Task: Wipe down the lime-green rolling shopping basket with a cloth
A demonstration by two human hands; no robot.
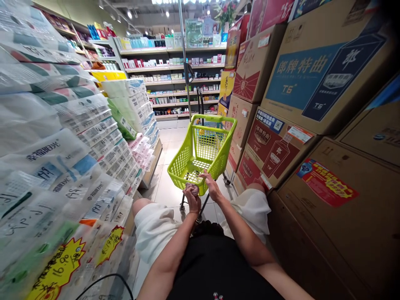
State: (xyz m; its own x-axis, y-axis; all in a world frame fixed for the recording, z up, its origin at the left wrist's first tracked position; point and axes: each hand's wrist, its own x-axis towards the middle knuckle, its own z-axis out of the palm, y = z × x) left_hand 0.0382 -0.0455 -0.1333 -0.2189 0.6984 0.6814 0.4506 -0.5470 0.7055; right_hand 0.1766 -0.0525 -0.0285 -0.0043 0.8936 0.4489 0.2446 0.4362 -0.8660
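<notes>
Head view, green basket (218, 166), cloth (192, 188) in hand (193, 201)

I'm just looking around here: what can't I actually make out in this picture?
All in the head view:
- Full shape of the greyish bundle: bunched up, partly covered by the left hand.
- Lower frame of the green cart: partly hidden by its basket and the left hand.
- Labels on the back-shelf goods: too small.
- Far-right carton: cut off by the picture's edge.
</notes>
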